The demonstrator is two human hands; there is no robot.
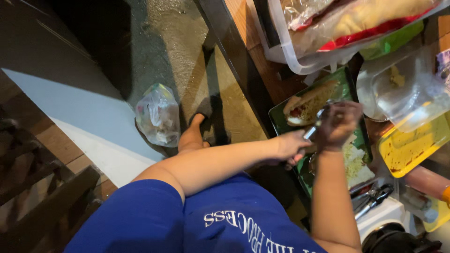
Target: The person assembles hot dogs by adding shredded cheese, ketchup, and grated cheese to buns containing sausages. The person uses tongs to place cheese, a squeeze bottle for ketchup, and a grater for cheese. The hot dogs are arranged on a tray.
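Note:
A green tray (pixel 349 86) lies on the wooden table at the right. On its far end rests a filled bun (pixel 307 102); pale shredded food on white paper (pixel 357 164) lies nearer me. My left hand (pixel 289 147) reaches across from the left and grips the handle end of a shiny metal utensil (pixel 313 130) over the tray. My right hand (pixel 340 124) comes up from below and closes on the utensil's other end. What the utensil's tip carries is hidden by the fingers.
A clear bin (pixel 300 56) of bagged buns stands at the top right, beside an empty clear tub (pixel 403 98) and a sauce-stained yellow tray (pixel 412 147). Metal tongs (pixel 371 199) lie near my right forearm. On the floor are a plastic bag (pixel 158 115) and my bare foot (pixel 192 136).

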